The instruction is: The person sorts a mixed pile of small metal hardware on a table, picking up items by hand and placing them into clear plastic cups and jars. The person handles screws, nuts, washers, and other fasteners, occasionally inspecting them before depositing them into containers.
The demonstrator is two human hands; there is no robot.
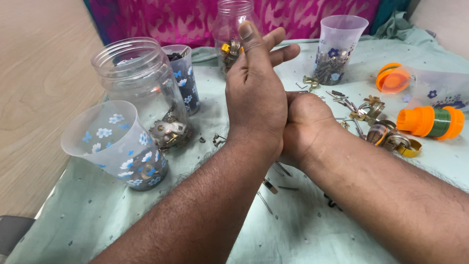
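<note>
Left hand (pixel 254 93) upright, fingers pointing away, pressed against curled right hand (pixel 305 124).

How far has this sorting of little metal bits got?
Partly done, it seems: the clear jar and near flowered cup already hold metal pieces. In hand: the left hand is raised open, the right hand fisted against it, contents hidden. Left: loose screws and brass parts scattered on the green cloth.
</note>
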